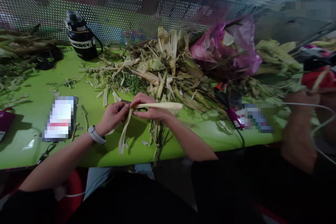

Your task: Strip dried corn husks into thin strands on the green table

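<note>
Near the front of the green table, a pale corn husk strip lies across the fingers of my right hand, which holds it closed. One length of it points right, while another hangs down toward the table edge. My left hand, with a white band on the wrist, is pinched at the left end of the strip and meets my right fingertips. Something dark, partly hidden, shows by the fingers of both hands; it may be scissors. Behind them spreads a big heap of dry husks.
On the green table are a phone at left, a black bottle behind, and a pink plastic bag at back right. Another person's arm rests at the far right, near a white cable and a second phone.
</note>
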`<state>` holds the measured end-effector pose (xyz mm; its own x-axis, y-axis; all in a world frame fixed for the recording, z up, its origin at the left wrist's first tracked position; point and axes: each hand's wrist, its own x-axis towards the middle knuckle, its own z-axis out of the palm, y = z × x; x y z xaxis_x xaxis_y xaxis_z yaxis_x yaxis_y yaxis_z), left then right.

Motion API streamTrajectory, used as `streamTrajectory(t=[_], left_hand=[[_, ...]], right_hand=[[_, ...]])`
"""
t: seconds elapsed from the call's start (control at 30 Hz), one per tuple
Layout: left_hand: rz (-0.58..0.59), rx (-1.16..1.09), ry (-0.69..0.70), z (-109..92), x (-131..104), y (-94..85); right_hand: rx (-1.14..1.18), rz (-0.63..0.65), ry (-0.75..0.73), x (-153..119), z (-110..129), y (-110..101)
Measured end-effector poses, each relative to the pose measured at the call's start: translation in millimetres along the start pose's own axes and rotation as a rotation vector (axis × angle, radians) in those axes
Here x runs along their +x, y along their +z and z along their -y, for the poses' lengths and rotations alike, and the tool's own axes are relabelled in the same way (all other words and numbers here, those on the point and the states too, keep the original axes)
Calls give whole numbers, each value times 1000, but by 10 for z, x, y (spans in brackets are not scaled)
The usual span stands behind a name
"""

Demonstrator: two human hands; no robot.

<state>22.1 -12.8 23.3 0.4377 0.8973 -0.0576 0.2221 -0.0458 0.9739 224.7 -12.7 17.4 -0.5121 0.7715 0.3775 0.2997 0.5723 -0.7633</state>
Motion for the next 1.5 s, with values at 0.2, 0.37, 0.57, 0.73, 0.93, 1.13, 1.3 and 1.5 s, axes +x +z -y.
streamTrajectory(t=[0.2,0.37,0.57,0.73,0.93,1.13,1.3,1.5], left_hand=[[121,-91,-72,-37,3,-24],[194,-152,-71,-11,-7,1],[245,-253,-150,76,18,29],[171,-260,-180,78,36,29],[-71,-417,-139,84,81,-6],[-176,-525,-159,141,148,-54],[-167,-510,-172,154,133,-24],[-141,-468,-124,158,101,6]], right_hand=[[238,-148,153,29,1,86],[503,-344,452,35,74,224],[438,-405,472,29,44,337],[528,-390,440,27,28,294],[499,-485,547,32,-41,241],[373,-479,621,44,-231,246],[-193,-760,284,-7,-37,76],[-630,-251,4,-84,162,287]])
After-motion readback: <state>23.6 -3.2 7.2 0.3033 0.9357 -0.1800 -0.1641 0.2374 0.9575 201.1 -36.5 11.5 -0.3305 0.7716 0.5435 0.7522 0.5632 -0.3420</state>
